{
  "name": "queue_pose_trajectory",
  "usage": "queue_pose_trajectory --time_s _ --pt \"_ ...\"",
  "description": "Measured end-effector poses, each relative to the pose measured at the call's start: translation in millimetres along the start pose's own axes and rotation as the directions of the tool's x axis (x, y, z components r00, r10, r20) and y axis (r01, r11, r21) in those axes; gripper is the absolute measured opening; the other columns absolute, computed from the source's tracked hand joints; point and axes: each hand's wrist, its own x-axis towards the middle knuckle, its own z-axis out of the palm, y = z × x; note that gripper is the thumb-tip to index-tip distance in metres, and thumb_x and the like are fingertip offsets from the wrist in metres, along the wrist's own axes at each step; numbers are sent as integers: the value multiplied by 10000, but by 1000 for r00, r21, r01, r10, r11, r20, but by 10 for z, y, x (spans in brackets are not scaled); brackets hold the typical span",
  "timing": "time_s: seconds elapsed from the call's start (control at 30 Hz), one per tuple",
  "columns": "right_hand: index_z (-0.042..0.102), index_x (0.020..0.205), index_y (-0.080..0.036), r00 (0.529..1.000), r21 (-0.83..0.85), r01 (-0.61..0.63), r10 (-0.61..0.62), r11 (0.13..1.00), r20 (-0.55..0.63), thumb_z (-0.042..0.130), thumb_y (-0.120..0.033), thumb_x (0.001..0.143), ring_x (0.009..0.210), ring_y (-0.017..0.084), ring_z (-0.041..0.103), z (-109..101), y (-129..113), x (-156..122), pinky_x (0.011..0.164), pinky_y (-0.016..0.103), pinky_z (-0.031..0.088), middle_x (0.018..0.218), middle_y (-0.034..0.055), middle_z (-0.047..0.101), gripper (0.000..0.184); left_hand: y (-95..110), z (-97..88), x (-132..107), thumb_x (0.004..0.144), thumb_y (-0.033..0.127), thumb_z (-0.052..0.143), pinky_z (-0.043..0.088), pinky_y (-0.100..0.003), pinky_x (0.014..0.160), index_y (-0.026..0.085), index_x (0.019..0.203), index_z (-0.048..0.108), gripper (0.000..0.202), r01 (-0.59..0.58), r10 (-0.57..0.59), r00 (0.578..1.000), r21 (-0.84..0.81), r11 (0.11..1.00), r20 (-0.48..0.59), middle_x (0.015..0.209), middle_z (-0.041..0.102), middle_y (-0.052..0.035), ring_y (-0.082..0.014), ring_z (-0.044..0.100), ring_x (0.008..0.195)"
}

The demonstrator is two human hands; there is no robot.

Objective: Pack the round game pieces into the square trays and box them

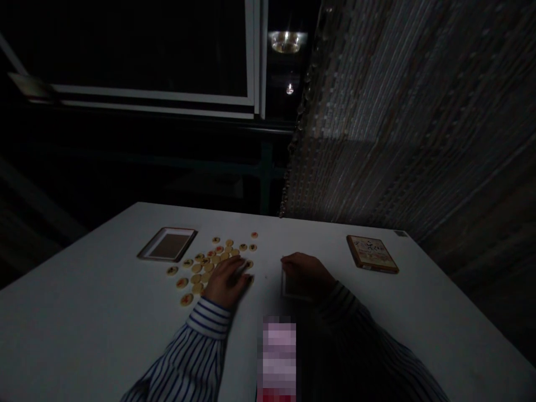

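Observation:
Several round cream game discs [209, 259] with red or dark marks lie scattered on a white table [84, 312]. My left hand [228, 281] rests on the right side of the scatter, fingers stretched flat over some discs. My right hand [307, 274] lies to the right, curled over a small white card-like object [288, 287] on the table; its fingers are in shadow. Both arms wear striped shirt sleeves.
An open shallow box tray [168, 244] sits left of the discs. A printed box lid [372, 253] lies at the table's far right. A woven curtain [397, 111] hangs behind the table on the right, a dark window on the left. The room is dim.

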Motion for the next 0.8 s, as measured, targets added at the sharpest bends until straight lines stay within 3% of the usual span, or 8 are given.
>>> queue_pose_trajectory --time_s 0.13,0.27,0.47,0.8 --pt "593 970 -187 993 -80 97 -92 992 71 436 -274 769 855 195 571 190 32 31 744 339 436 929 62 632 270 -25 54 -66 690 314 553 404 -421 864 202 976 575 308 -75 75 997 22 997 8 1069 560 -89 -222 493 1012" --pt "588 963 -187 980 -68 197 -198 978 -1 420 -284 790 884 181 557 291 42 -8 794 343 405 935 70 628 260 -84 104 -127 685 333 555 369 -435 898 193 946 592 299 -131 127 990 85 988 54 1124 525 -102 -247 442 1073" --pt "577 972 -188 976 -88 219 -220 972 0 416 -281 799 895 182 545 312 13 -45 794 349 397 958 75 617 253 -221 212 -180 680 373 554 366 -450 898 193 956 598 332 -157 138 983 166 973 119 1162 494 -108 -275 398 1103" --pt "568 961 -192 974 -75 224 -223 972 25 434 -261 798 884 175 554 292 -10 -44 770 340 411 948 61 622 222 -277 254 -147 699 374 545 387 -472 870 187 926 614 303 -228 209 971 201 953 113 1176 471 -107 -285 380 1095"
